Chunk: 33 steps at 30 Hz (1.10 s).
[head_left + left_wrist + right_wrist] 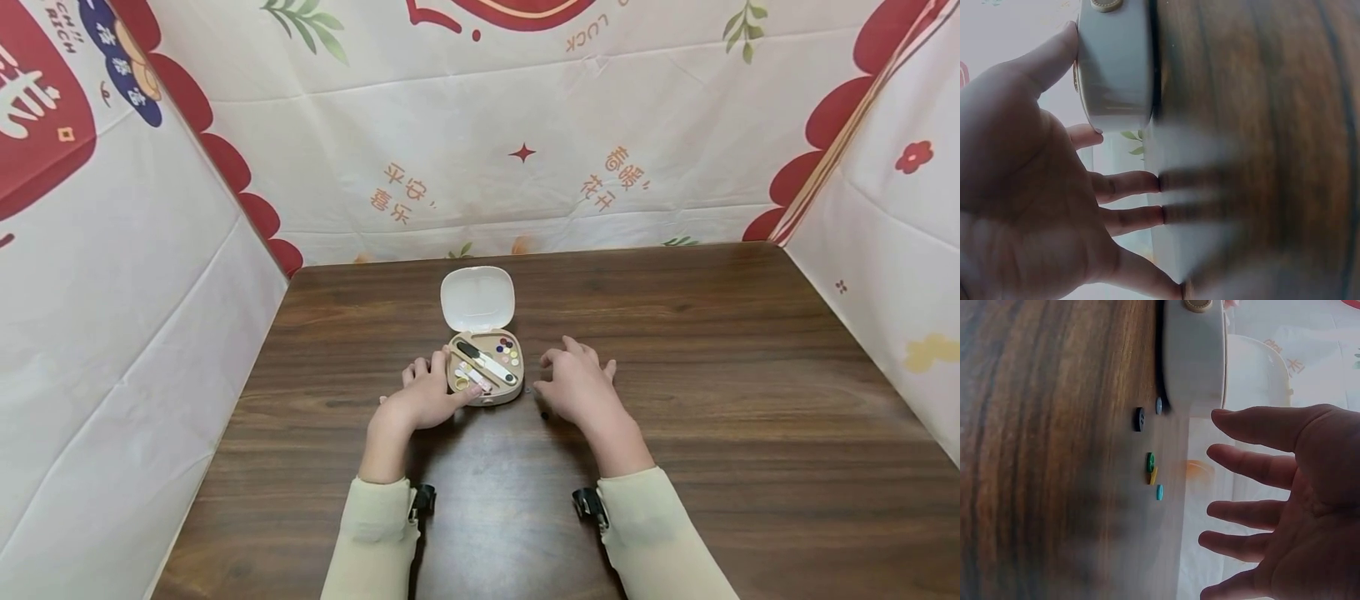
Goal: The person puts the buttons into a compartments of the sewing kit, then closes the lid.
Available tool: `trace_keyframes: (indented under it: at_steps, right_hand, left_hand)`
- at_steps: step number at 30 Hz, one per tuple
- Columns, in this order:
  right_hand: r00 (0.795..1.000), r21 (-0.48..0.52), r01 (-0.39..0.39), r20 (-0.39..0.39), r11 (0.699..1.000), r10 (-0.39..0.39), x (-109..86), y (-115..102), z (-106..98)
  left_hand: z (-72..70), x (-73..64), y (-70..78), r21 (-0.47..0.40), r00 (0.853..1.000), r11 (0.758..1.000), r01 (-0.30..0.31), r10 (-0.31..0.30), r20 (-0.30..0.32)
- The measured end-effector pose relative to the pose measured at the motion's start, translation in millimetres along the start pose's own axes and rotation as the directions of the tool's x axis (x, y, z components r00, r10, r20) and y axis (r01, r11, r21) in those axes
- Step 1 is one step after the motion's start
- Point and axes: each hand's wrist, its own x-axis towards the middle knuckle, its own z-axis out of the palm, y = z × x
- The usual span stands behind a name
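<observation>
An open sewing kit box (491, 402) sits on the table, its white lid (477, 298) tipped back. Inside lie a long black-and-white tool (487, 362), a small gold ring (461, 384) and several colored buttons (507, 350). My left hand (422, 398) touches the box's left side and front rim with straight, spread fingers. To the right of the box, my right hand (585, 387) is held above the table, fingers spread around nothing. Below it, the right wrist view has a black button (1140, 419), a green button (1150, 462), a yellow button (1154, 476) and two bluish ones.
The dark wooden table (720, 358) extends to both sides of the box. A white printed cloth (480, 158) hangs along the back edge, with more cloth at the left and right. Each wrist wears a black strap-on device.
</observation>
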Motion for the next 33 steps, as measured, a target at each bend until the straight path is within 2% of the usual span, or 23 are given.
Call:
trace_keyframes:
  at_steps: [14, 23, 33]
  right_hand:
    - [0.999, -0.075, 0.024, -0.040, 0.997, -0.027, -3.9, 0.9, 11.3]
    - [1.000, -0.108, 0.014, -0.008, 0.994, -0.015, -3.2, 5.9, 18.1]
    - [1.000, -0.093, 0.005, -0.001, 0.996, -0.006, -0.3, 8.8, 20.5]
  left_hand:
    - [-0.4, -0.3, -2.9, 0.001, 1.000, 1.000, -0.020, 0.020, 0.010]
    - [-0.7, -0.5, -1.9, 0.012, 1.000, 1.000, -0.022, 0.022, 0.009]
    - [-1.1, -2.0, -1.1, 0.006, 1.000, 1.000, -0.023, 0.023, 0.013]
